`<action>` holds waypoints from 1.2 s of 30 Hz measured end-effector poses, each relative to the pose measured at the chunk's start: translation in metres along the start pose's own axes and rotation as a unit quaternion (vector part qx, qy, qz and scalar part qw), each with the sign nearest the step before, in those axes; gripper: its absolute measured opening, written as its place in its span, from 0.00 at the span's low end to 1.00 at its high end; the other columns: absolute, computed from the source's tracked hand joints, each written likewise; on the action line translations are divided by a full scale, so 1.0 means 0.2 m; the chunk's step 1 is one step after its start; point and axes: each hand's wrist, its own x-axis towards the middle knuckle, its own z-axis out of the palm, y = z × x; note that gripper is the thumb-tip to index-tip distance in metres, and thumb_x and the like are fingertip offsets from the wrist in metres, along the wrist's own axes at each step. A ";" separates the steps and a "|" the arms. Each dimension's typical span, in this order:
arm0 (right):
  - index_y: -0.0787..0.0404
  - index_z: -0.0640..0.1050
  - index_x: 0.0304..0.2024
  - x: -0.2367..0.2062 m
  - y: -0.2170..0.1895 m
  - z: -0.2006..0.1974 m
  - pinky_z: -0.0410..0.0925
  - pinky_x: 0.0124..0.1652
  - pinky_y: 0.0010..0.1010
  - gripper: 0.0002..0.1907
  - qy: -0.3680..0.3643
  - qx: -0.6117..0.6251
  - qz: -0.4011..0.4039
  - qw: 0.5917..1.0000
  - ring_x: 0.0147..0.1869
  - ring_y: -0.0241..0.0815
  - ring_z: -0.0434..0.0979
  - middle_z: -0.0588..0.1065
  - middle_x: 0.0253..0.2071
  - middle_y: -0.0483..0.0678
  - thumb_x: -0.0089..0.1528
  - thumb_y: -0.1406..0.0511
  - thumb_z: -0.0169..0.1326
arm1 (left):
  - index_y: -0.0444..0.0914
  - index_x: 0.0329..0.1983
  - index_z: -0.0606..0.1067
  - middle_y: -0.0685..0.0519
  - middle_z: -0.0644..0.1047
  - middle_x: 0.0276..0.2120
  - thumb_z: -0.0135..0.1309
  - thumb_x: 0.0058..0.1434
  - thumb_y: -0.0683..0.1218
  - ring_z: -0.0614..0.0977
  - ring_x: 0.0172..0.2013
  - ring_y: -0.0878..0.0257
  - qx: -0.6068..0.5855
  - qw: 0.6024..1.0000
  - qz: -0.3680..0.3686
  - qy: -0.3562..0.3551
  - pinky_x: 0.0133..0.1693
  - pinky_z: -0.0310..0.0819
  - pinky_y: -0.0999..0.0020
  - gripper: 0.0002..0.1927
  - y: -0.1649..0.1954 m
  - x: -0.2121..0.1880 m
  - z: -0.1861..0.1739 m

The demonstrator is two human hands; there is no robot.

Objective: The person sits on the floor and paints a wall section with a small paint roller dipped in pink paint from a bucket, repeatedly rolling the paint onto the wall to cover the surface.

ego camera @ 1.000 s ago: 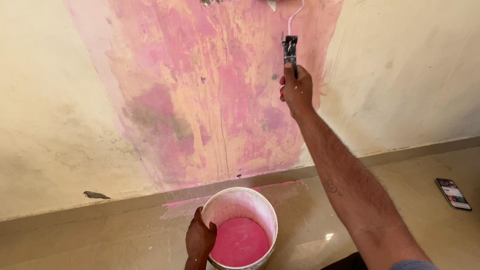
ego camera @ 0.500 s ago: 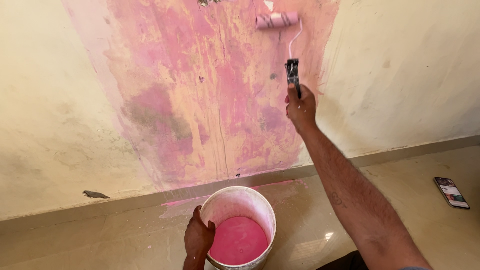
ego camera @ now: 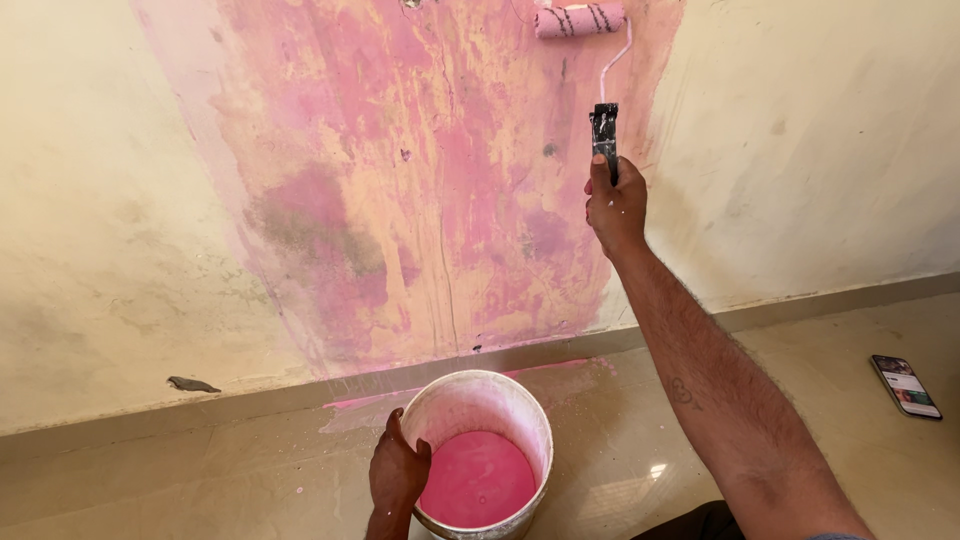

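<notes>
Our right hand (ego camera: 615, 205), fist closed on the handle, has pulled the roller (ego camera: 580, 20) lower down the pink wall (ego camera: 400, 200); left hand (ego camera: 398, 470) still clamps the bucket (ego camera: 500, 400) rim on the floor (ego camera: 200, 470).

Paint bucket (ego camera: 480, 420) on floor (ego camera: 250, 480), just in front of wall (ego camera: 120, 200) base. Paint (ego camera: 478, 478) inside bucket. Left hand (ego camera: 398, 468) on bucket's left rim. Right hand (ego camera: 616, 208) above and right of bucket, raised at wall, around roller handle (ego camera: 604, 135). Paint roller (ego camera: 580, 20) above that hand, against wall. Phone (ego camera: 906, 386) on floor, far right, well apart from bucket.
</notes>
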 end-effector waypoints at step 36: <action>0.56 0.67 0.30 0.20 -0.12 -0.02 0.60 0.21 0.29 0.21 -0.001 -0.025 -0.050 0.998 0.21 0.31 0.63 0.69 0.24 0.40 0.67 0.49 0.52 | 0.40 0.71 0.59 0.36 0.77 0.53 0.60 0.57 0.47 0.81 0.53 0.43 0.000 1.000 0.008 0.010 0.52 0.78 0.52 0.40 0.00 0.02 0.04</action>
